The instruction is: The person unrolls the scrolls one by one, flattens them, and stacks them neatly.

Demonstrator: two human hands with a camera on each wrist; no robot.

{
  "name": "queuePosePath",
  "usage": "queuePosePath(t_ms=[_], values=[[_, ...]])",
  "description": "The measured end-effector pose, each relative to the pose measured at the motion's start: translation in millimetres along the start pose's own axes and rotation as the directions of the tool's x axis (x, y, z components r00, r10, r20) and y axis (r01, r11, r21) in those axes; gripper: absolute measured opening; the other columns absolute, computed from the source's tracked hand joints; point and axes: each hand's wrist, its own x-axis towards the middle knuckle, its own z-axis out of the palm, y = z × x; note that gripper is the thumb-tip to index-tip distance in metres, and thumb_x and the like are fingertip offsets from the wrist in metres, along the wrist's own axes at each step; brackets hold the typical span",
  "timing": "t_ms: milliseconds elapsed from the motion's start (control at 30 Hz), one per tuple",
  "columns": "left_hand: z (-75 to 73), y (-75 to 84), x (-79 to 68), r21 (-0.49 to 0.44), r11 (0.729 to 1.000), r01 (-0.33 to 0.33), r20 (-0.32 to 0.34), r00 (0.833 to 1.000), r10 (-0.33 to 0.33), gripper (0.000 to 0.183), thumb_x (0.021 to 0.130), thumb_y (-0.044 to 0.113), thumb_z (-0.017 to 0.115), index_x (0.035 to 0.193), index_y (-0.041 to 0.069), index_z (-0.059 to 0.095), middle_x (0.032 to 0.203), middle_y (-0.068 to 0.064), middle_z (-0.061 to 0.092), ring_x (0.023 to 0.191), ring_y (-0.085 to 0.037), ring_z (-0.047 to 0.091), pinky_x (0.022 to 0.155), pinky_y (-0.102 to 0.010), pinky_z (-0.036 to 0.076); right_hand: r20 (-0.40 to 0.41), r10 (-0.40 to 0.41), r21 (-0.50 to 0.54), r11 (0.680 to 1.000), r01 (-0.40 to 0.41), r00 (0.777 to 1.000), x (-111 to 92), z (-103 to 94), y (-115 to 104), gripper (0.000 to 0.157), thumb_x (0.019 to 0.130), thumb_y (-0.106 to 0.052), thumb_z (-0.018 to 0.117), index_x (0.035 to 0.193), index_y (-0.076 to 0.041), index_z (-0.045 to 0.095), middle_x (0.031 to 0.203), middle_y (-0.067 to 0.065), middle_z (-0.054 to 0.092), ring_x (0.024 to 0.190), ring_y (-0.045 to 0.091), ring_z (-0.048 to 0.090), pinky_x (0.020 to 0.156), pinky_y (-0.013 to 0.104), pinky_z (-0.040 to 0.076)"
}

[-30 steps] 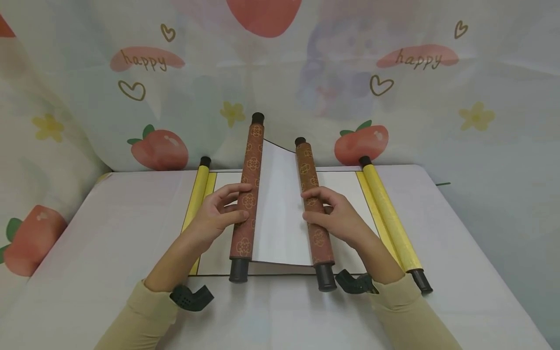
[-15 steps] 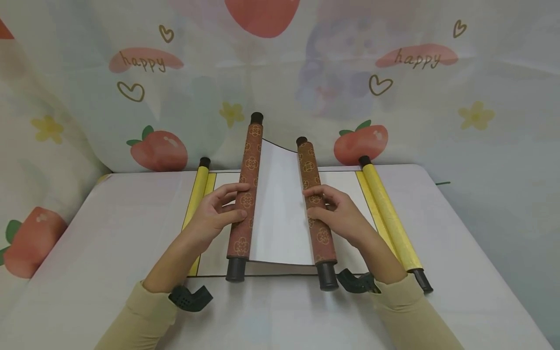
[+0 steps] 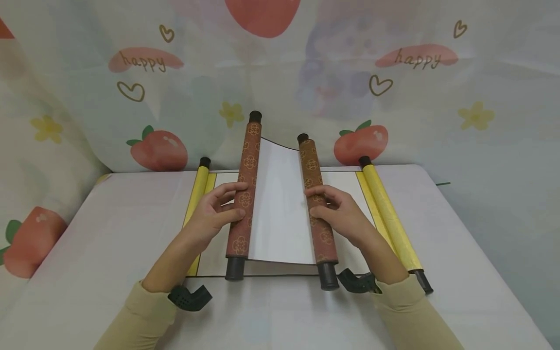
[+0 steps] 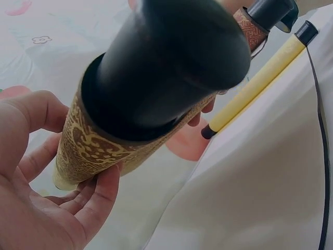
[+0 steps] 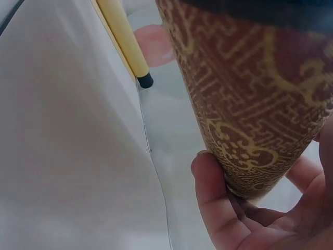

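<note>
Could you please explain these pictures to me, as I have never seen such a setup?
There is no robot here: a person works with two bare hands. The wide picture is taken from the head, looking down; the two close-ups are taken from the left and right wrists. The left hand holds the left brown roller, the right hand the right brown roller, with a white sheet between them. Beneath, on the table, lies a pale sheet with a left yellow roller and right yellow roller.

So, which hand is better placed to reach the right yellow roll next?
Probably the right hand: it's nearer that yellow roll, though holding a brown roll; the left hand is farther off.
</note>
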Motion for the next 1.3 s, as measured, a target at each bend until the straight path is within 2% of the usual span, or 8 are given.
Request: queuePosePath(t_ms=[133, 300, 600, 833, 1033, 1133, 1300], values=[[-0.3, 0.1, -0.3, -0.001, 1.0, -0.002, 0.0, 1.0, 0.002, 0.054, 0.09, 0.0, 0.065, 0.141, 0.011, 0.051, 0.146, -0.006, 0.045, 0.123, -0.031, 0.054, 0.084, -0.031, 0.056, 0.018, -0.002, 0.019, 1.0, 0.001, 1.0, 0.0, 0.8, 0.1, 0.035, 0.091, -0.008, 0.066, 0.126, -0.008, 0.06, 0.124, 0.013, 0.058, 0.095, 0.027, 0.055, 0.076, 0.034, 0.052], [-1.1, 1.2, -0.5, -0.001, 1.0, -0.001, 0.002, 1.0, 0.001, 0.055, 0.089, -0.001, 0.065, 0.141, 0.011, 0.051, 0.146, -0.006, 0.045, 0.125, -0.031, 0.053, 0.085, -0.031, 0.055, 0.049, 0.009, 0.038, 0.999, -0.01, 0.999, -0.9, 0.0, -0.1, 0.04, 0.089, -0.012, 0.073, 0.126, -0.008, 0.059, 0.128, 0.015, 0.057, 0.096, 0.029, 0.058, 0.074, 0.037, 0.055], [-3.1, 2.1, -1.0, 0.005, 1.0, -0.008, 0.002, 1.0, 0.008, 0.054, 0.09, 0.0, 0.064, 0.142, 0.009, 0.05, 0.146, -0.008, 0.044, 0.125, -0.032, 0.052, 0.086, -0.03, 0.055, 0.03, -0.008, 0.0, 1.0, 0.008, 1.0, -1.2, -3.4, -1.2, 0.037, 0.09, -0.003, 0.063, 0.126, -0.007, 0.061, 0.127, 0.014, 0.057, 0.095, 0.029, 0.058, 0.075, 0.034, 0.053], [-2.9, 2.7, -1.7, 0.0, 1.0, -0.014, 0.003, 1.0, 0.014, 0.054, 0.09, 0.0, 0.064, 0.141, 0.01, 0.051, 0.146, -0.008, 0.044, 0.125, -0.032, 0.052, 0.086, -0.031, 0.055, 0.031, 0.012, -0.003, 1.0, -0.012, 0.999, -1.1, -3.8, -0.1, 0.037, 0.089, -0.003, 0.061, 0.126, -0.007, 0.062, 0.132, 0.012, 0.055, 0.095, 0.027, 0.056, 0.075, 0.032, 0.052], [-2.9, 3.4, -1.4, 0.005, 1.0, -0.018, 0.001, 1.0, 0.018, 0.053, 0.09, 0.001, 0.064, 0.141, 0.01, 0.051, 0.145, -0.006, 0.045, 0.127, -0.032, 0.052, 0.086, -0.031, 0.055, 0.018, 0.024, -0.012, 1.0, -0.024, 1.0, -1.4, -3.2, 0.7, 0.035, 0.087, -0.014, 0.074, 0.119, -0.008, 0.061, 0.124, 0.011, 0.056, 0.091, 0.028, 0.055, 0.072, 0.035, 0.053], [-3.9, 2.4, -1.1, 0.01, 1.0, -0.025, -0.002, 1.0, 0.025, 0.054, 0.09, 0.0, 0.065, 0.141, 0.009, 0.051, 0.145, -0.007, 0.045, 0.126, -0.032, 0.051, 0.086, -0.03, 0.054, 0.017, 0.024, -0.006, 1.0, -0.024, 1.0, -1.5, -3.9, 0.4, 0.04, 0.086, -0.014, 0.075, 0.122, -0.009, 0.059, 0.125, 0.012, 0.054, 0.095, 0.029, 0.056, 0.073, 0.038, 0.053], [-5.0, -0.4, 0.5, 0.012, 0.999, -0.039, 0.0, 0.999, 0.039, 0.054, 0.089, -0.001, 0.065, 0.141, 0.008, 0.051, 0.145, -0.007, 0.046, 0.125, -0.032, 0.051, 0.086, -0.029, 0.054, 0.018, 0.013, 0.018, 1.0, -0.013, 1.0, -1.4, -5.9, 0.5, 0.046, 0.087, -0.006, 0.069, 0.131, -0.011, 0.055, 0.13, 0.014, 0.051, 0.101, 0.031, 0.056, 0.076, 0.039, 0.053]])
